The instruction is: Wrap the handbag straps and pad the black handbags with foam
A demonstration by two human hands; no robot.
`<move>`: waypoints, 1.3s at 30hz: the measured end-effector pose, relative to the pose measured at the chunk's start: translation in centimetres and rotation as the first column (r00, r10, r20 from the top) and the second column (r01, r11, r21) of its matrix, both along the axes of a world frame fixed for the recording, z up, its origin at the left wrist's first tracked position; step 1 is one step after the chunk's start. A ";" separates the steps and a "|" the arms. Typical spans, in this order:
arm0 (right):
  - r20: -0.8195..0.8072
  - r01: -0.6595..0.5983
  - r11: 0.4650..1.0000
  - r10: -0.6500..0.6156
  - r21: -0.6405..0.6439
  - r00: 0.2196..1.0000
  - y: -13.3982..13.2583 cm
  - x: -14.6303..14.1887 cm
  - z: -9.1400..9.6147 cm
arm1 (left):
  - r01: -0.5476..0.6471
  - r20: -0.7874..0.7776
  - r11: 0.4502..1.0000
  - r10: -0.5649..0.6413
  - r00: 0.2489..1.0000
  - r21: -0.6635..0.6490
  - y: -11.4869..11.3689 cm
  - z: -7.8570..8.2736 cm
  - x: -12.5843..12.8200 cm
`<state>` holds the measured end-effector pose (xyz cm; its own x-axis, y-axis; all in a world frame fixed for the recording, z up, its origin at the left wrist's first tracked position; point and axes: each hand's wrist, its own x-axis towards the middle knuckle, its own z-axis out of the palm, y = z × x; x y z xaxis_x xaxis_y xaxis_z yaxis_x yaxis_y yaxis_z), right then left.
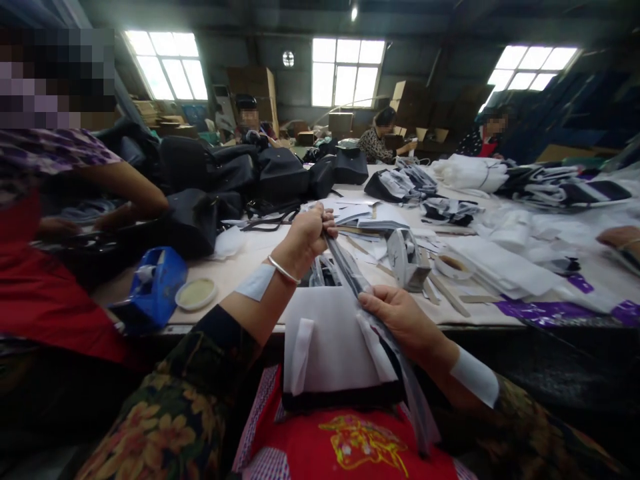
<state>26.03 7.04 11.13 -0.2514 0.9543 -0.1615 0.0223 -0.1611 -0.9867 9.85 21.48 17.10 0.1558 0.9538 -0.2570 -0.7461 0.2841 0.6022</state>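
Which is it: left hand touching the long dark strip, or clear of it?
Touching. The head view shows the left hand closed in a fist around the upper end of the dark strip, which emerges just below the fist.

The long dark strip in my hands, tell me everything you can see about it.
The long dark strip is narrow, flat and glossy, seemingly sheathed in clear film. It runs slantwise from the left hand, which fists its upper end, down through the right hand, which pinches its middle between thumb and fingers. Its paler lower end trails over the red apron. On the way it crosses a white panel held at the lap.
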 end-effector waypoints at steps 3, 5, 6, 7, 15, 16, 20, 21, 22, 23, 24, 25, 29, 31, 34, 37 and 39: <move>-0.029 -0.036 0.998 0.035 -0.052 0.999 -1.6 1.8 0.1 | -0.052 -0.017 0.999 0.052 0.999 0.005 2.3 -0.7 -0.7; -0.046 -0.046 0.996 0.043 -0.072 0.998 -2.5 3.0 0.1 | -0.090 -0.031 0.996 0.090 0.995 0.004 3.3 -1.7 -1.1; -0.051 -0.047 0.996 0.043 -0.074 0.998 -2.8 3.5 0.1 | -0.106 -0.041 0.994 0.106 0.994 0.003 3.6 -2.1 -1.3; -0.052 -0.039 0.997 0.035 -0.070 0.998 -3.0 3.8 0.2 | -0.116 -0.051 0.993 0.116 0.992 0.004 3.7 -2.5 -1.5; 0.099 0.238 0.892 -0.296 0.386 0.950 1.7 1.2 0.8 | 0.329 -0.409 0.925 -0.230 0.883 0.189 -4.6 -5.9 -0.9; 0.122 0.247 0.857 -0.334 0.452 0.935 2.8 0.6 0.8 | 0.430 -0.500 0.878 -0.280 0.819 0.212 -6.1 -6.3 -0.8; 0.157 0.256 0.743 -0.436 0.619 0.886 6.5 -1.8 0.3 | 0.481 -0.711 0.852 -0.206 0.673 0.208 -10.2 -6.7 -1.1; 0.161 0.255 0.718 -0.457 0.647 0.875 7.0 -2.4 0.1 | 0.457 -0.728 0.861 -0.165 0.666 0.223 -10.7 -6.6 -1.3; 0.165 0.254 0.699 -0.473 0.669 0.866 7.4 -3.0 -0.1 | 0.440 -0.744 0.865 -0.125 0.657 0.243 -11.1 -6.5 -1.6; 0.167 0.253 0.685 -0.484 0.683 0.859 7.6 -3.6 -0.3 | 0.432 -0.766 0.862 -0.086 0.637 0.263 -11.3 -6.5 -1.8; 0.165 0.255 0.676 -0.491 0.692 0.855 7.8 -4.1 -0.5 | 0.430 -0.792 0.859 -0.048 0.609 0.278 -11.4 -6.6 -2.0; 0.161 0.258 0.672 -0.494 0.694 0.854 7.9 -4.5 -0.6 | 0.427 -0.816 0.859 -0.016 0.577 0.284 -11.4 -6.8 -2.2; 0.126 0.241 0.706 -0.425 0.666 0.896 7.2 -4.9 -0.6 | 0.355 -0.832 0.900 0.017 0.554 0.254 -10.9 -8.0 -2.8; 0.094 0.237 0.748 -0.371 0.620 0.924 6.1 -4.3 -0.7 | 0.251 -0.805 0.929 0.078 0.588 0.273 -10.5 -8.3 -3.4; 0.035 0.226 0.924 -0.248 0.307 0.968 3.8 -3.2 -1.4 | 0.083 -0.769 0.933 0.236 0.594 0.351 -10.2 -8.2 -4.4; -0.179 0.032 0.961 -0.083 -0.273 0.980 2.3 -3.0 -2.5 | 0.036 -0.736 0.915 0.299 0.607 0.401 -10.9 -8.2 -4.5; -0.334 -0.046 0.885 -0.126 -0.463 0.934 2.2 -3.4 -3.1 | 0.086 -0.729 0.911 0.263 0.632 0.403 -11.8 -8.5 -4.2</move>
<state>22.66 9.27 8.02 -0.3356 0.8045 -0.4900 -0.3215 -0.5868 -0.7432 5.66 9.72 8.59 -0.0175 0.9915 0.1286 0.0173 -0.1283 0.9916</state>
